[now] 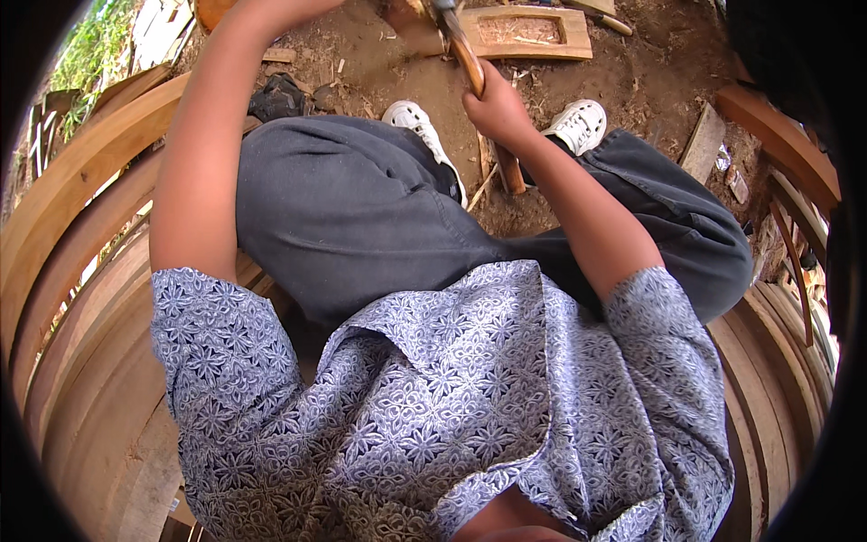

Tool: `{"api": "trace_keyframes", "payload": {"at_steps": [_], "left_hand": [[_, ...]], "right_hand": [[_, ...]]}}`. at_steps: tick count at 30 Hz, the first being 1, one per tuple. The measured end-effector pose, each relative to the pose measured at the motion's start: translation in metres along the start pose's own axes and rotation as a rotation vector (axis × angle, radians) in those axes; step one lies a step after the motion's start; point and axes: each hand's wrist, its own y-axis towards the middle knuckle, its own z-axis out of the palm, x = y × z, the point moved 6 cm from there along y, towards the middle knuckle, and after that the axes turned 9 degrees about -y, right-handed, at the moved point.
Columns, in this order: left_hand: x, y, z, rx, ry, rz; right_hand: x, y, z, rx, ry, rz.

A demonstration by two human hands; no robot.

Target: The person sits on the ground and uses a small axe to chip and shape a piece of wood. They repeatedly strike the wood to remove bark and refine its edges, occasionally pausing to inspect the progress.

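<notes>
R hand [498, 107] is wrapped round the wooden handle of a tool [465, 56], fingers [477, 94] closed on it w/ no gap showing. Tool is far, just R of ctr, tilted; its grey metal head is at the top edge, partly cut off, so can't tell the exact type. Handle's butt pokes out on the near side of the hand, between the shoes [585, 125]. L arm [203, 154] reaches up the L side to the top edge; L hand is out of frame, so can't tell how its fingers stand or what they hold. Next to the tool head, just L, is a brown blur (too smeared to ID). Just R of the head, a wood block [578, 45] w/ a rectangular recess lies on the dirt [361, 77], shavings inside. Black bundle [278, 98] sits far L by the knee, boards [99, 194] along the L side, more on the R.
</notes>
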Motion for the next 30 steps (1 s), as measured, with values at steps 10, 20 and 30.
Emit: {"api": "trace_keyframes", "payload": {"at_steps": [10, 20, 30], "left_hand": [[0.009, -0.008, -0.003, -0.016, -0.007, -0.094], [0.015, -0.008, -0.009, -0.068, 0.013, -0.136], [0.016, -0.006, -0.008, 0.001, -0.041, -0.153]], "right_hand": [[-0.001, -0.003, -0.008, 0.024, 0.517, 0.171], [-0.007, 0.005, -0.003, 0.101, 0.25, 0.131], [0.009, 0.011, 0.005, -0.181, 0.083, -0.14]]}}
